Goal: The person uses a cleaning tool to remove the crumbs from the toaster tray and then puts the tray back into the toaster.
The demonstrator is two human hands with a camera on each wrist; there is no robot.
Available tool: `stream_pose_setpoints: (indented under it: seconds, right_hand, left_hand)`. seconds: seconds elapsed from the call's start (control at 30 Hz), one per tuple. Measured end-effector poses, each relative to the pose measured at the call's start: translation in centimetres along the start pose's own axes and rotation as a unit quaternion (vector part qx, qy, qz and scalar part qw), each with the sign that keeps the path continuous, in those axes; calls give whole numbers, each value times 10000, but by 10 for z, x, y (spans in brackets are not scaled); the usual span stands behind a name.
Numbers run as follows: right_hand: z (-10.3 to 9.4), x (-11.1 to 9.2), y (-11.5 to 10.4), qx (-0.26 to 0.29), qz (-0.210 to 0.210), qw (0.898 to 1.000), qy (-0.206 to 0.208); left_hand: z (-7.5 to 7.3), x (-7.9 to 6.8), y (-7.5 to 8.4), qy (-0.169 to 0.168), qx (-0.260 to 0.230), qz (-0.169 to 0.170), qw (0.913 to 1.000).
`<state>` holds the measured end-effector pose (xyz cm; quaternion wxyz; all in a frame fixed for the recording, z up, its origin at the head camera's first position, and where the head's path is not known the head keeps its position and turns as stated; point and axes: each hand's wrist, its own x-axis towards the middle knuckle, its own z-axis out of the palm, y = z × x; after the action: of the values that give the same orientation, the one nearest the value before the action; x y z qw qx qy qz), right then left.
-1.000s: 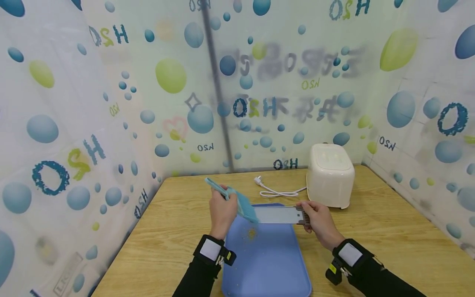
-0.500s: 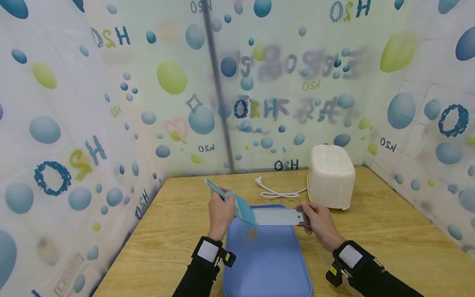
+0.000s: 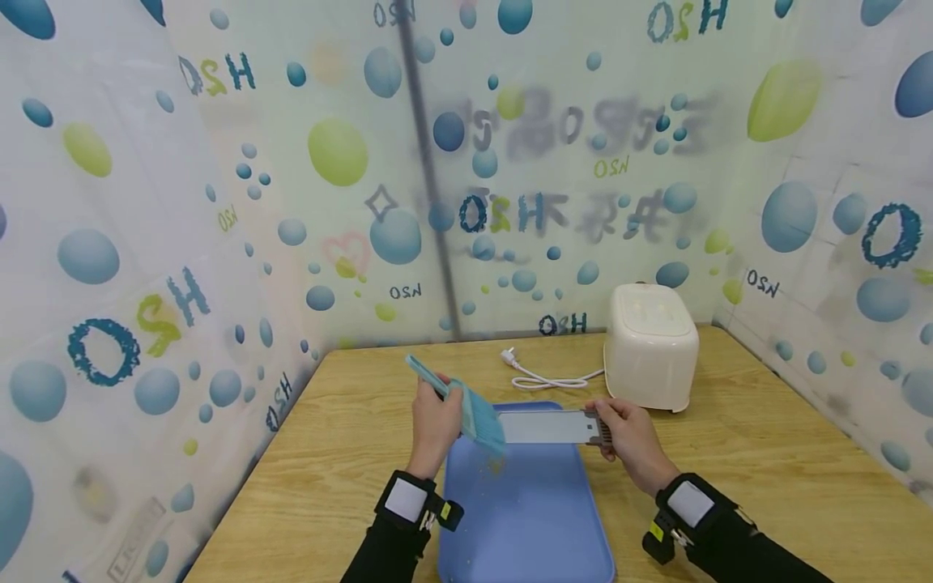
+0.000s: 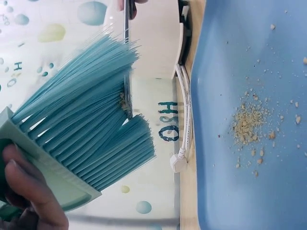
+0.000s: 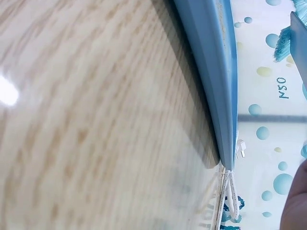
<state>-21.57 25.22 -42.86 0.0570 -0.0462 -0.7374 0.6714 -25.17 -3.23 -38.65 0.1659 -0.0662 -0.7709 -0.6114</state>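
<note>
My left hand (image 3: 436, 421) grips the handle of a turquoise brush (image 3: 477, 414). The brush's bristles (image 4: 91, 91) splay against the left end of a flat silver crumb tray (image 3: 543, 427), where a few crumbs (image 4: 123, 102) cling. My right hand (image 3: 632, 437) pinches the crumb tray by its grey end, thumb on top, holding it level above a blue tray (image 3: 525, 518). A small heap of tan crumbs (image 4: 248, 125) lies on the blue tray below the bristles, with loose bits scattered round it. In the right wrist view only part of the right hand shows.
A cream toaster (image 3: 651, 348) stands at the back right, just beyond my right hand. Its white cord and plug (image 3: 543, 378) lie looped on the wooden table (image 3: 328, 486). Patterned curtains (image 3: 335, 154) enclose the table at the back and both sides.
The brush has dipped slightly, so its bristle tips reach lower past the crumb tray's end and overlap the crumb heap in the head view. My right hand and the crumb tray stay nearly still.
</note>
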Motion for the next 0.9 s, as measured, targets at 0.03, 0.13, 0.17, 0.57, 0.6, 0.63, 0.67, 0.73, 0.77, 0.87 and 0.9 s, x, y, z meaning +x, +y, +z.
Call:
stream_pose_setpoints:
  seconds: [0.03,0.13,0.17,0.57,0.6,0.63,0.67,0.73,0.77,0.87,0.9]
  right_hand:
    - [0,0,0,-5,11,10000,3]
    - [-1,0,0,0,18,10000,14]
    - [-1,0,0,7,17,10000,18]
    - [0,0,5,-98,145,9998,69]
    - [0,0,5,-95,154,9998,73]
    - [0,0,6,-87,160,9998,74]
    - [0,0,6,-81,162,9998,69]
    - [0,0,6,-73,147,9998,60]
    - [0,0,5,-68,139,9999,53]
    - [-1,1,5,-43,129,9999,43]
    - [-1,1,5,-40,131,9999,44]
  left_hand:
    - [0,0,0,-33,-32,-12,10000]
    - [-1,-1,-2,-107,-68,-2,9999]
    - [-1,-1,-2,-128,-69,13,9999]
    - [-1,-2,-4,-203,-144,132,9996]
    - [-1,-2,-3,-194,-145,138,9996]
    - [-1,-2,-3,-186,-136,145,9996]
    - [-2,-2,-2,-181,-124,156,9996]
    - [-3,-1,-1,-156,-96,211,9996]
    - [-3,-1,0,-148,-84,240,9996]
    - [-5,0,2,-121,-66,314,9994]
    - [-5,0,3,-112,-70,338,9993]
